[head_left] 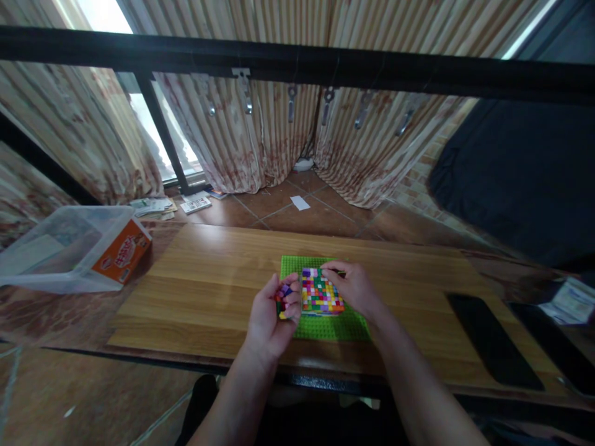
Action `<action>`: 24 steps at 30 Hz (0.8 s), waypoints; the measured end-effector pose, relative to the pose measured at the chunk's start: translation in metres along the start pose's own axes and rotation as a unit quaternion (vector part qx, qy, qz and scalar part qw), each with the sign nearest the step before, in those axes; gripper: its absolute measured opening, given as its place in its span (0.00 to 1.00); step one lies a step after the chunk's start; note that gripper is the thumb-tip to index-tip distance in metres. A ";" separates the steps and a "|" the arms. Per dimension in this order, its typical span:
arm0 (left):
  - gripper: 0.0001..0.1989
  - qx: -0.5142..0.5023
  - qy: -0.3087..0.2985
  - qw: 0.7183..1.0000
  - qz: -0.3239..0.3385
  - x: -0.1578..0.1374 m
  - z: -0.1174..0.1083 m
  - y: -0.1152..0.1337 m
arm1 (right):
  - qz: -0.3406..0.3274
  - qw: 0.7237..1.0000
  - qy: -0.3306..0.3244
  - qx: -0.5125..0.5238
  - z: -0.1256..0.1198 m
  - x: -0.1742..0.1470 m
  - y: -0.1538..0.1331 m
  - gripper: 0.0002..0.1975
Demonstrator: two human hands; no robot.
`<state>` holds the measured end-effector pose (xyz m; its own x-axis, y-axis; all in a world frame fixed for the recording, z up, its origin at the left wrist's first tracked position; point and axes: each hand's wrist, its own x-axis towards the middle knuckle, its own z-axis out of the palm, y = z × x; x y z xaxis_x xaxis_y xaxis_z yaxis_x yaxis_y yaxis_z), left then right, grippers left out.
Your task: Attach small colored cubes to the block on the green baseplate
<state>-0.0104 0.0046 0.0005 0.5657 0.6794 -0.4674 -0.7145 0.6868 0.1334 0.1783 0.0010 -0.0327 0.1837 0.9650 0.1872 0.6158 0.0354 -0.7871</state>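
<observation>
A green studded baseplate [357, 328] lies on the wooden table top. On it stands a block of small toy bricks [320, 294] in many colours, roughly square from above. My left hand [274, 316] is cupped palm up just left of the block, its fingers curled around several loose toy bricks [284, 297] in purple, red, yellow and other colours. My right hand [356, 285] reaches over the block's far right corner. Its thumb and fingertips are pinched together at the top row; whatever is between them is too small to make out.
A clear plastic bin [69, 248] with an orange label stands at the left. Two dark flat slabs, one a black phone-like slab [493, 341], lie at the right. A dark metal bar [297, 62] with hanging clips crosses ahead, before striped curtains [260, 136].
</observation>
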 end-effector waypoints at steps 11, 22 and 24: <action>0.14 -0.104 0.008 0.992 0.074 0.005 0.003 -0.003 | -0.075 0.987 0.126 0.065 -0.011 -0.018 -0.029 0.07; 0.12 -0.028 0.043 0.990 0.130 0.003 0.005 -0.007 | -0.160 0.986 -0.039 -0.011 0.025 -0.047 -0.068 0.10; 0.11 -0.022 0.036 0.990 0.132 0.003 0.006 -0.007 | -0.160 0.985 -0.050 -0.028 0.026 -0.048 -0.067 0.09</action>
<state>-0.0015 0.0027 0.0032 0.3281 0.8121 -0.4825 -0.8519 0.4751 0.2205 0.1079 -0.0405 -0.0039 -0.1010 0.9276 0.3597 0.6711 0.3304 -0.6636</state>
